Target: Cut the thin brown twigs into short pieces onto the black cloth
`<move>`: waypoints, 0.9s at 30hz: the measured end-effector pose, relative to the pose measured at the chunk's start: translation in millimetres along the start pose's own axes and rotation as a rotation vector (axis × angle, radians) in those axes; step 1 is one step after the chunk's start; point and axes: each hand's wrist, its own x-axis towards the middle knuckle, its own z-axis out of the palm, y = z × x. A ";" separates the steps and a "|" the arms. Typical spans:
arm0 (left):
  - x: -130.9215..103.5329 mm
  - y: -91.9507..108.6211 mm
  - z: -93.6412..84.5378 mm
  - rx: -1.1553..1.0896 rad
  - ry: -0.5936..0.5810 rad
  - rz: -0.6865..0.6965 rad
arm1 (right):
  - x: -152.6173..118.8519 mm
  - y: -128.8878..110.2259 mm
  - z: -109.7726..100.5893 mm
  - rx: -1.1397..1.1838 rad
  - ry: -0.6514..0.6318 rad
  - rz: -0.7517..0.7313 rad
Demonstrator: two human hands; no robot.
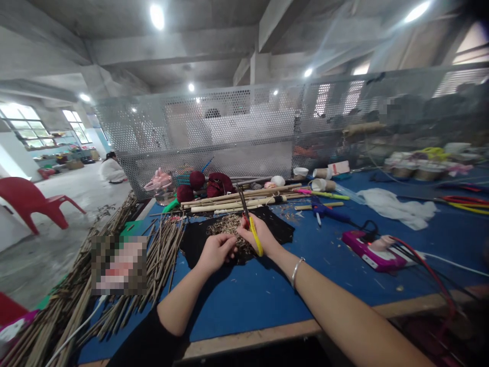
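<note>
My right hand point(262, 235) is wrapped round scissors point(255, 235) with yellow handles, their dark blades pointing up and away. Just left of it, my left hand point(217, 251) is closed in a pinch; anything between its fingertips is too small to make out. Both hands are above a heap of small brown cut pieces point(229, 224) on a black cloth point(280, 224). A silver bangle circles my right wrist.
Bundles of thin brown sticks point(160, 255) lie at the left on the blue table point(244, 306). Behind the cloth are pale rods point(217, 208) and dark red balls point(197, 180). To the right are a blue glue gun point(328, 211) and a magenta power strip point(372, 252). A perforated screen point(229, 127) stands behind.
</note>
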 end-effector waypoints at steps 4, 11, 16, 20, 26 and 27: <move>0.4 1.3 -1.9 -0.002 -0.052 -0.024 | 0.4 3.3 1.7 0.001 -0.029 -0.009; 9.9 1.8 -9.7 -0.390 0.213 -0.047 | -0.2 6.4 1.5 -0.297 -0.006 0.128; 11.4 3.0 -11.4 -0.529 0.249 -0.023 | -7.1 -4.7 4.4 -0.492 -0.103 0.122; 9.2 4.6 -8.5 -0.546 0.219 -0.025 | -9.9 -9.3 9.3 -0.547 -0.136 0.082; 8.7 2.1 -5.3 -0.525 0.145 -0.011 | -10.5 -4.3 12.5 -0.543 -0.109 0.030; 8.9 0.7 -5.2 -0.523 0.137 -0.005 | -10.9 -4.1 12.6 -0.548 -0.105 0.037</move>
